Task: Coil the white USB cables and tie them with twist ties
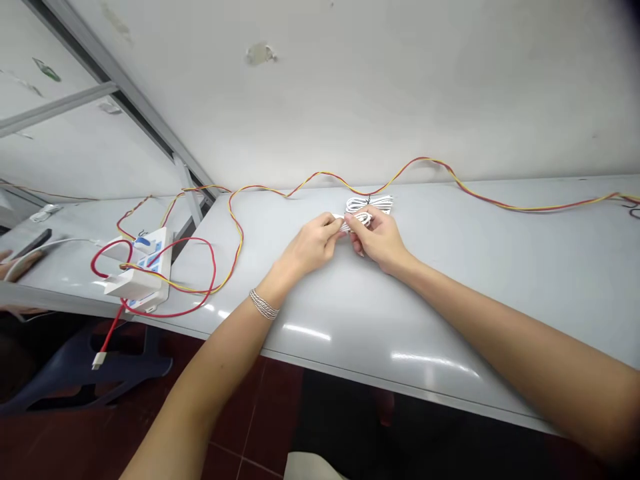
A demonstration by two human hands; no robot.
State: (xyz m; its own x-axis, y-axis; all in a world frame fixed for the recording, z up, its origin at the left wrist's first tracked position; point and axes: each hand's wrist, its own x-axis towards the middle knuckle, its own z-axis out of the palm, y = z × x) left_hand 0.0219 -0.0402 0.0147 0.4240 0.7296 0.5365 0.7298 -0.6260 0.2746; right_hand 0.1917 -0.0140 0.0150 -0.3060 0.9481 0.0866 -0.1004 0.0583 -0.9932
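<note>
Between my two hands is a small coiled bundle of white cable (361, 219), held just above the grey tabletop (330, 313). My left hand (320, 237) pinches its left end with thumb and fingertips. On the other side my right hand (377, 237) is closed around the coil, thumb on top. Just behind them a second white cable bundle (369, 202) lies on the table, with a dark tie around its middle. My fingers hide part of the held coil.
A twisted red and yellow wire (320, 175) runs along the wall. To the left, a white power strip (163, 253) carries adapters and a looped red cable (214, 267). Beyond a metal frame post (193, 190), another person's hand (23, 265) is beside a phone. A blue stool (105, 367) stands below.
</note>
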